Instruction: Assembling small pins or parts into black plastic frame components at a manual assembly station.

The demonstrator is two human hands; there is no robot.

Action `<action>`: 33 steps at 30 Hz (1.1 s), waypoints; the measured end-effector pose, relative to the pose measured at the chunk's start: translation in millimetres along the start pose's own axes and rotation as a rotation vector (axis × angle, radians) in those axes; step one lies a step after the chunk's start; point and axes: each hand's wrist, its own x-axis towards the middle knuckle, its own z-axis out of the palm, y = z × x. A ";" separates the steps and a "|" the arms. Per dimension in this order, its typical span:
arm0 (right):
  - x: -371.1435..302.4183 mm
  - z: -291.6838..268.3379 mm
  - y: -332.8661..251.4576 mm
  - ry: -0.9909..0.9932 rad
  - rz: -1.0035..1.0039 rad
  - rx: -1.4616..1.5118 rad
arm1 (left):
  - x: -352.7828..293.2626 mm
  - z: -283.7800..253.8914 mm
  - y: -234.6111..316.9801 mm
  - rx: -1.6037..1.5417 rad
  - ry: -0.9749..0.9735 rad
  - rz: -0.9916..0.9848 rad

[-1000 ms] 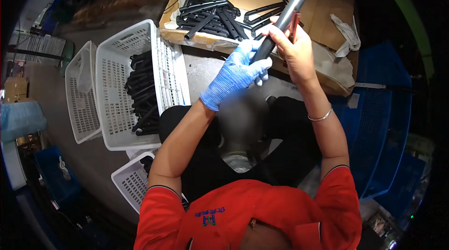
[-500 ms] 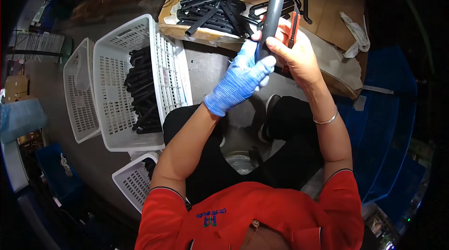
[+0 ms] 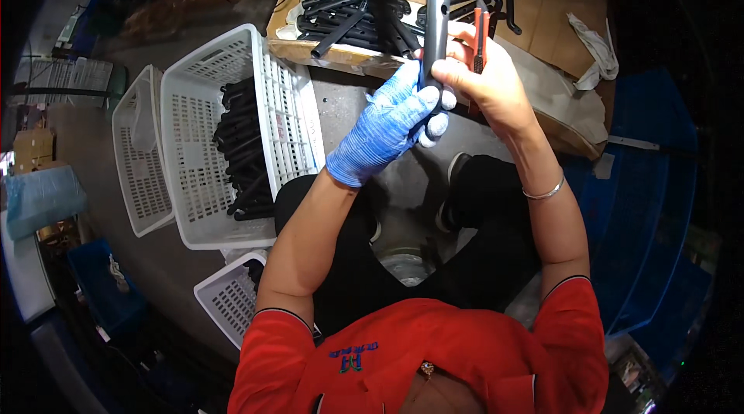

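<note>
- Head view, looking down: black metal tube with small holes along its length, upright in the picture, lower end on the wearer's side of the cardboard box, upper part overlapping the box and cut off by the picture's top edge.
- Blue-gloved left hand: closed around the tube's lower end, just in front of the box's near wall.
- Bare right hand: thumb against the tube just above the left hand, fingers curled around a red-handled tool with a pointed metal tip, also by the box's near wall; exact kind of tool too small to tell.
- Inside the box, toward its left: jumbled heap of black tubes.
- At the box's right side: crumpled white sheet.
- Left of the box, closer to the wearer: white perforated basket, dark tubes piled inside.
- Progress, as a judgement: apparently partway, with one tube in hand and many more in both box and basket; finished and unfinished pieces impossible to tell apart.
</note>
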 end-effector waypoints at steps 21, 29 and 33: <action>-26.3 -4.0 -7.7 -0.021 -0.629 -1.087 | -7.7 -11.3 11.8 0.071 0.008 0.049; -26.2 -2.4 -5.4 0.001 -0.626 -1.108 | -6.7 -8.0 12.6 0.081 -0.006 0.058; -26.5 -1.1 -4.2 -0.001 -0.599 -1.111 | -8.3 -12.3 8.3 0.118 0.016 0.059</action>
